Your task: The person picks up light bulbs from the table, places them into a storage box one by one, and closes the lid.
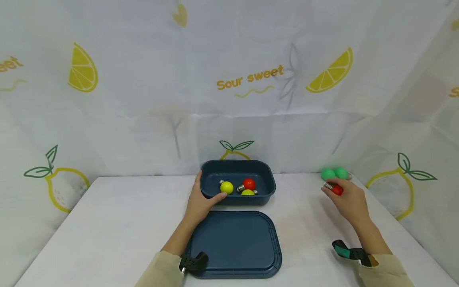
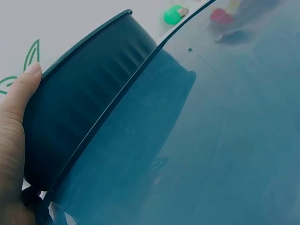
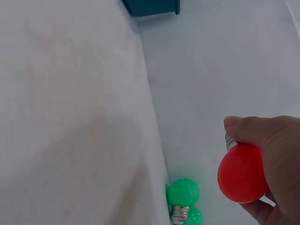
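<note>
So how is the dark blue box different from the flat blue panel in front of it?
The box is deep, with raised walls; the panel is shallow, with a low rim.
The box contains a red bulb and two yellow bulbs; the panel's top is bare.
The left hand grips the box; the panel lies flat nearer the person.
Both are dark blue with rounded corners.

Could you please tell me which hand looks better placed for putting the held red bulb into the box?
Probably the right hand: it holds that red bulb, while the left hand touches the left side of the dark box.
</note>
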The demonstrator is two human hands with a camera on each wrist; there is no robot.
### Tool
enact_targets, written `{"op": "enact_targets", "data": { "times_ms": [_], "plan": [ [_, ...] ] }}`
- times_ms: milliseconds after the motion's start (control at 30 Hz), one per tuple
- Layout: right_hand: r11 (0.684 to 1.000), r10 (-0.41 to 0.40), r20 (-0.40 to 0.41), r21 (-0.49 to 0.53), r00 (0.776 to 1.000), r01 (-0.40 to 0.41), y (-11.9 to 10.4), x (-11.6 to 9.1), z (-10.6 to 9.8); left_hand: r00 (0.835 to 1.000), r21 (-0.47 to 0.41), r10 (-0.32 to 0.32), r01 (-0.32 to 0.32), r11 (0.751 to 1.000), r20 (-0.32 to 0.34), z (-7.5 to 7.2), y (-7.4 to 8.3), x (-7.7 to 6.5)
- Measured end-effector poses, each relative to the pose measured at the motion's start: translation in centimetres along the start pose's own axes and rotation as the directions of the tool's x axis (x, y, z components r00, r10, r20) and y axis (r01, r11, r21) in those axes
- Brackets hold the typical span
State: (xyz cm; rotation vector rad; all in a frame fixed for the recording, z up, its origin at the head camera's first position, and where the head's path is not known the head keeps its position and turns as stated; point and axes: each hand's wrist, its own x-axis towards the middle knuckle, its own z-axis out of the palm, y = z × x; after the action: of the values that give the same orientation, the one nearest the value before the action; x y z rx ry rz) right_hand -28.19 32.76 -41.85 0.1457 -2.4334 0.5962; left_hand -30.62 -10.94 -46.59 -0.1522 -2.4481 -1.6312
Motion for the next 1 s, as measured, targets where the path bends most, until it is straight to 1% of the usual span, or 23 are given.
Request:
{"op": "enact_targets", "data": {
  "times_ms": [100, 200, 467, 533, 700, 767, 900, 1000],
  "plan": [
    [1.0, 0.023, 0.039, 0.005, 0.999, -0.023, -1.4, 0.5, -0.7, 1.0, -0.001, -0.001, 0.001, 1.0, -0.003, 0.0, 0.0, 0.0],
    [1.0, 0.02, 0.058, 0.017, 0.998, -0.021, -2.8, 1.4, -1.2, 1.0, -0.002, 0.002, -0.002, 1.0, -0.005, 0.0, -0.1, 0.2],
    [0.996, 0.0, 0.08, 0.084, 0.997, -0.006, -6.8, 3.1, -1.9, 1.0, -0.002, 0.007, -0.007, 1.0, -0.002, -0.2, -0.2, 0.3],
    [0.995, -0.006, 0.079, 0.099, 0.997, -0.002, -7.7, 3.5, -1.8, 1.0, -0.004, 0.011, -0.011, 1.0, -0.001, -0.3, -0.2, 0.3],
    [0.984, -0.064, 0.102, 0.171, 0.993, 0.046, -9.4, 4.6, -0.8, 1.0, -0.021, 0.002, -0.002, 1.0, -0.028, -0.4, -0.2, 0.0],
    [0.98, -0.081, 0.115, 0.189, 0.99, 0.058, -9.9, 4.8, -0.4, 1.0, -0.019, -0.004, 0.003, 1.0, -0.028, -0.3, -0.3, 0.0],
    [0.978, -0.084, 0.116, 0.202, 0.99, 0.059, -10.9, 5.3, 0.1, 1.0, -0.006, 0.001, -0.001, 1.0, -0.012, 0.0, -0.4, 0.0],
    [0.973, -0.088, 0.116, 0.225, 0.989, 0.06, -11.7, 5.8, 0.3, 1.0, -0.011, 0.01, -0.01, 1.0, -0.016, 0.2, -0.3, 0.0]
  ]
}}
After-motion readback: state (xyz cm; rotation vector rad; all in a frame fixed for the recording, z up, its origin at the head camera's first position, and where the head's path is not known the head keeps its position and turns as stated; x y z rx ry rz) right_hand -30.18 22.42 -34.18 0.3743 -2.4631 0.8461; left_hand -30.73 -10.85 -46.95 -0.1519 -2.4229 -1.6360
